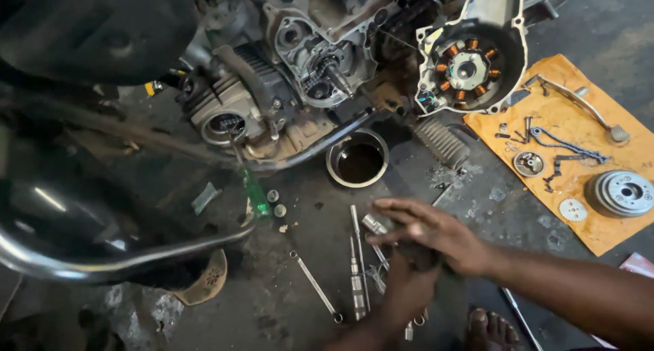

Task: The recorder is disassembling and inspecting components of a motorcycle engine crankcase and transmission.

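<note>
With the engine (pixel 300 71) opened and parts laid on the orange sheet (pixel 579 208), right hand (pixel 436 232) and left hand (pixel 405 290) close around a dark part (pixel 419 255) above the floor's near edge, reassembly apparently still ahead.

Oil bowl (pixel 358 161), green-handled screwdriver (pixel 253 191)

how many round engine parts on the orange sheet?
3. A big clutch drum sits at the right edge, a small toothed gear lies just to its left, and a round disc part rests mid-sheet. Tiny washers may go uncounted on the orange sheet.
</note>
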